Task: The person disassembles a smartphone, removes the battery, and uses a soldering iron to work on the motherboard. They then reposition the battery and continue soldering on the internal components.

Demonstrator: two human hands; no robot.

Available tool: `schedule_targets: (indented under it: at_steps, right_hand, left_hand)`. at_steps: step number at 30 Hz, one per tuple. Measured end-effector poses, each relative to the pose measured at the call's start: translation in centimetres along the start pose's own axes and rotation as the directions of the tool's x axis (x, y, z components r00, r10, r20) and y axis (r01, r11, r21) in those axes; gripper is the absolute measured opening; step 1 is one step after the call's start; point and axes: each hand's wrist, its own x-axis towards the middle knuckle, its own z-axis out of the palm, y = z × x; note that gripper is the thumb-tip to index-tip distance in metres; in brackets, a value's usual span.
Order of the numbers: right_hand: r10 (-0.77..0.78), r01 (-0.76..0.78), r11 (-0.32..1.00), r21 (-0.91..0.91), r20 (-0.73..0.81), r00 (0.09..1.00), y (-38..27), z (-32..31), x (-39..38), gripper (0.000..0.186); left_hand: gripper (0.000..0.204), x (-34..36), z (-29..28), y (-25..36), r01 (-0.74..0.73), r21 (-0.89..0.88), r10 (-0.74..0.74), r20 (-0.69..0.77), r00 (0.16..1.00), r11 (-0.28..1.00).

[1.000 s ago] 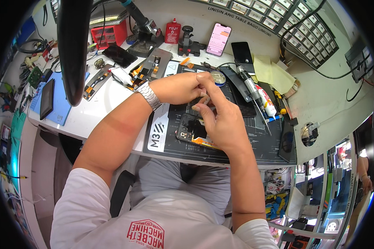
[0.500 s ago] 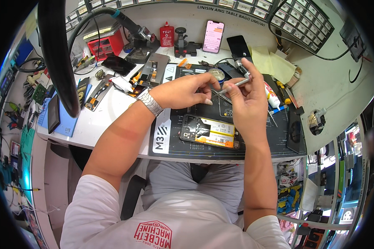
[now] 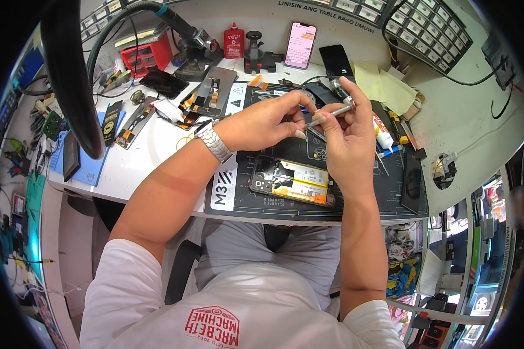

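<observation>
Above the middle of the work mat, my two hands meet at a slim silver pen-shaped tool. My right hand grips its shaft between thumb and fingers, with the darker end leaning up to the right. My left hand is closed in a pinch by the tool's lower tip; whatever is between its fingertips is too small to make out. Just below the hands lies an opened phone, its battery and inner parts exposed. A small phone frame or cover rests on the mat behind it, partly hidden by my hands.
A lit phone stands at the back beside a red bottle and a clamp stand. Phone screens and parts lie left. A white tube and a dark panel sit right. A black hose arm hangs at upper left.
The view has shifted slightly. My hands stay together at the tool, and the left fingertips have drawn a little closer to the right ones. The opened phone has not visibly moved on the mat.
</observation>
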Motion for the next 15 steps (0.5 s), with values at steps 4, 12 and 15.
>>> schedule_targets:
  at_steps: [4, 12, 15]
  right_hand:
    - [-0.005, 0.009, 0.991, -0.136, 0.027, 1.0, -0.9, 0.2, -0.1, 0.064]
    - [-0.032, 0.03, 0.996, -0.087, -0.027, 0.999, -1.9, 0.7, 0.0, 0.062]
    - [-0.055, 0.052, 0.995, -0.087, -0.027, 0.998, -1.9, 0.6, -0.1, 0.062]
  left_hand:
    - [0.032, 0.1, 0.7, 0.0, 0.027, -0.006, -0.027, -0.022, 0.999, 1.0]
    - [0.03, -0.1, 0.5, 0.9, -0.026, 0.008, 0.026, -0.05, 0.998, 1.0]
    - [0.029, -0.1, 0.7, 1.3, -0.022, 0.036, 0.025, -0.075, 0.997, 0.999]
